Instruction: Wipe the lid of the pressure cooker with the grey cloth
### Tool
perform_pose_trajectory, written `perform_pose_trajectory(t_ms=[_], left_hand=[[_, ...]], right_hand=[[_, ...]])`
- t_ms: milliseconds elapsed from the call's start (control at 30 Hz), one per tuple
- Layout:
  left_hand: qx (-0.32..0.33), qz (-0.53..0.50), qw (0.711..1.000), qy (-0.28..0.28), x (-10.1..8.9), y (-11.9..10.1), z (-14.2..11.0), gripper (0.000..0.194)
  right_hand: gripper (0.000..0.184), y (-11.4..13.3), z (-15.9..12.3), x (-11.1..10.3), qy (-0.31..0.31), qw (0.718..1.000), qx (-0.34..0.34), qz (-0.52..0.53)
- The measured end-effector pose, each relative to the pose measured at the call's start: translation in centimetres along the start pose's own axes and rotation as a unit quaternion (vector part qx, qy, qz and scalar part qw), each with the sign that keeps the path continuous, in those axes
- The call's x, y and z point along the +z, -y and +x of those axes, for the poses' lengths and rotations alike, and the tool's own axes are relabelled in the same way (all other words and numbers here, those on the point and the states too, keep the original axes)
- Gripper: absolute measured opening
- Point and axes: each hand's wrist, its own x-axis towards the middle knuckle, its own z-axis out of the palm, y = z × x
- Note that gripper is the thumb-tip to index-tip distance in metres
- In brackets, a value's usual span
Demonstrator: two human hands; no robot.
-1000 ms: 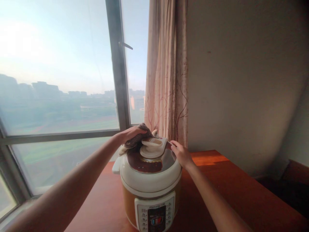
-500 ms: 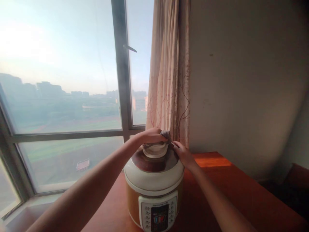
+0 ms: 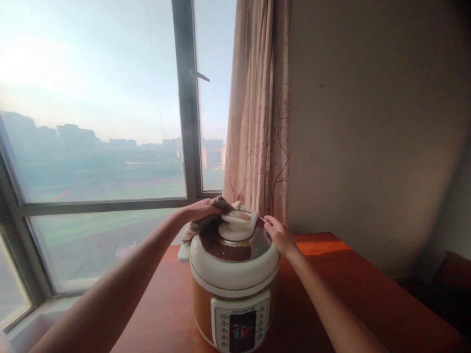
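An orange and cream electric pressure cooker [image 3: 235, 294] stands on a reddish wooden table [image 3: 349, 289], control panel facing me. Its dark brown lid [image 3: 230, 247] carries a cream handle [image 3: 239, 223]. My left hand [image 3: 198, 211] presses a brown-grey cloth [image 3: 206, 220] against the far left of the lid, fingers closed over it. My right hand [image 3: 279, 235] rests on the lid's right edge, fingers curled against the rim, holding nothing loose.
A large window [image 3: 99, 122] with a dark frame fills the left, its sill just behind the table. A patterned pink curtain [image 3: 257, 108] hangs behind the cooker. A plain wall [image 3: 368, 122] stands to the right, with dark furniture [image 3: 452, 279] low at the far right.
My left hand has slid the cloth from on top of the lid handle back to the lid's far left side. The right hand has stayed on the right rim.
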Motion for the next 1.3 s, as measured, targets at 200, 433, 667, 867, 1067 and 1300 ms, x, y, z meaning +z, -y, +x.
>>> perform_pose_trajectory(t_ms=[200, 433, 667, 867, 1067, 1300], left_hand=[[0.168, 0.085, 0.982, 0.006, 1.4, 1.4, -3.7, 0.046], [0.179, 0.205, 0.959, -0.079, 3.4, 1.1, -7.8, 0.045], [0.135, 0.291, 0.938, -0.131, 6.5, -1.2, -11.8, 0.055], [0.119, 0.319, 0.928, -0.148, 8.4, -2.0, -13.9, 0.065], [0.175, 0.250, 0.944, -0.128, 5.9, -0.6, -11.6, 0.056], [0.142, 0.081, 0.982, -0.097, 2.9, 3.0, -5.3, 0.051]], right_hand=[[0.045, 0.2, 0.0, -0.1, 0.003, 1.000, -0.004, 0.003], [0.047, 0.1, -0.1, -0.1, 0.004, 1.000, 0.001, 0.001], [0.046, 0.1, -0.1, -0.2, 0.005, 1.000, 0.004, 0.004], [0.045, -0.1, 0.0, -0.2, 0.007, 1.000, 0.002, 0.010], [0.048, -0.6, 0.1, 0.1, 0.003, 1.000, -0.001, 0.019], [0.048, -0.3, 0.0, 0.0, 0.002, 1.000, 0.002, 0.011]])
